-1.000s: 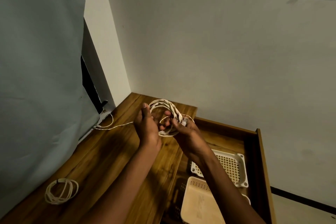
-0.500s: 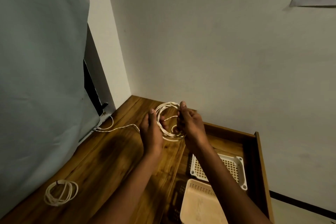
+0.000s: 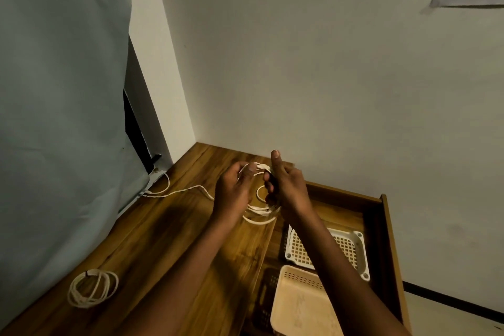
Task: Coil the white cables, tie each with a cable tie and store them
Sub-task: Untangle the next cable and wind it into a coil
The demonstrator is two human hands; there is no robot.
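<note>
White cable coil (image 3: 259,210) is up off the wooden desk (image 3: 163,240) between our hands: left hand (image 3: 231,194) has its fingers curled round the loops, right hand (image 3: 286,185) pinches the top strands, forefinger sticking up. Its tail (image 3: 177,191) runs left toward the wall, so we're mid-coil, with no tie on yet as far as we can see. One finished bundle (image 3: 92,292) lies tied near the desk's front-left; the baskets (image 3: 360,254) in the drawer look empty, so storing's left. Our coil hangs roughly upright, its ring stretched top to bottom.

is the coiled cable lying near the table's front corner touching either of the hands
Apart. The head view shows bare tabletop between the tied coil and both the left hand and right hand.
</note>
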